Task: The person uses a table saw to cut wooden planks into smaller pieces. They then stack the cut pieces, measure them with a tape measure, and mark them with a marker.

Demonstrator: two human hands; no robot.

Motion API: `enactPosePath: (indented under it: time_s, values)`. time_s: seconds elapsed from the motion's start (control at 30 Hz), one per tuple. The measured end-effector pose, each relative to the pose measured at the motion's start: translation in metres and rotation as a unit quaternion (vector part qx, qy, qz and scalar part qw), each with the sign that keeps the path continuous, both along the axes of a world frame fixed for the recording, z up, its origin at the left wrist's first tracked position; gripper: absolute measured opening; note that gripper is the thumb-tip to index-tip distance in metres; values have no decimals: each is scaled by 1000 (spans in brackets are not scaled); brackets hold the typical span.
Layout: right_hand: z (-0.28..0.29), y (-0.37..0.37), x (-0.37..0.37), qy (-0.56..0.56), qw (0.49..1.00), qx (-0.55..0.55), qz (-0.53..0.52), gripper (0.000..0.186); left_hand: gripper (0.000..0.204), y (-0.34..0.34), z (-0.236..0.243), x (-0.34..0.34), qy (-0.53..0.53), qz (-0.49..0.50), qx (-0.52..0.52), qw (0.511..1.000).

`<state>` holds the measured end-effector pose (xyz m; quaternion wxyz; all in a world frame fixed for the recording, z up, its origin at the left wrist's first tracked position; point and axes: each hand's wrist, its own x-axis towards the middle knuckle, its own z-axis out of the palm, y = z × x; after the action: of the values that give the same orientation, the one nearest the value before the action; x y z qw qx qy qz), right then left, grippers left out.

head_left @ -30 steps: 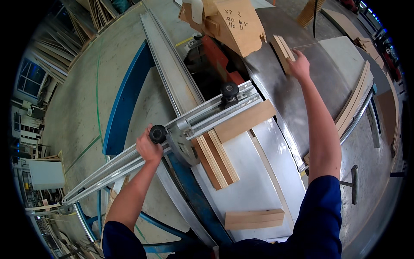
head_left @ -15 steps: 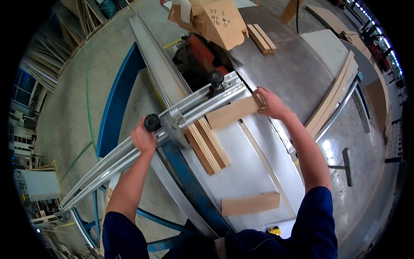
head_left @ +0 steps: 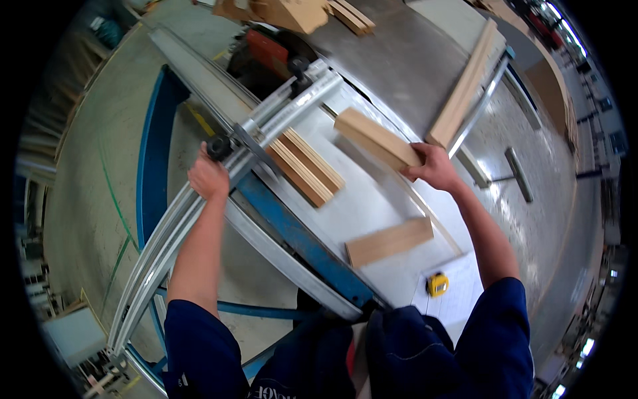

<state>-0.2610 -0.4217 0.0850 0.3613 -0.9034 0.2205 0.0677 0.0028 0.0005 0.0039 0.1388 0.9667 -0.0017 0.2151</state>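
Observation:
My left hand (head_left: 209,174) is closed on the aluminium fence (head_left: 296,98) beside its black knob (head_left: 219,147) on the sliding saw table. My right hand (head_left: 432,166) grips a short light-wood board (head_left: 372,136) by its right end, lifted at an angle over the silver table top (head_left: 392,199). A stack of wood strips (head_left: 302,169) with pale layered edges lies against the fence, left of the held board. Another short board (head_left: 389,241) lies nearer my body, and a yellow tape measure (head_left: 436,284) sits on a white sheet (head_left: 448,306) below it.
The red saw housing (head_left: 266,46) is beyond the fence. Cardboard (head_left: 279,14) and small wood pieces (head_left: 352,16) are at the back. Long strips (head_left: 458,86) lie along the right table edge. A blue steel frame (head_left: 153,159) is on the left; stacked sheets line the far left.
My right hand has left the small pieces at the back, taken hold of the board by the fence and pulled it away from it. The view has shifted, showing the tape measure.

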Motion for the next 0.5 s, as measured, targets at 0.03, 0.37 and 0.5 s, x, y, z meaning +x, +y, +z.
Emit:
enactPosePath:
  time_s: [0.03, 0.37, 0.5]
  values:
    - [0, 2, -30, -22, 998, 46, -38, 66, 35, -3, 3, 3, 25, 5, -13, 1000]
    - [-1, 177, -238, -193, 798, 356, -446, 55, 38, 18, 6, -26, -84, -47, -342, 935]
    - [-14, 242, -240, -209, 715, 395, -537, 63, 49, 0, -9, -149, 7, -225, -397, 890]
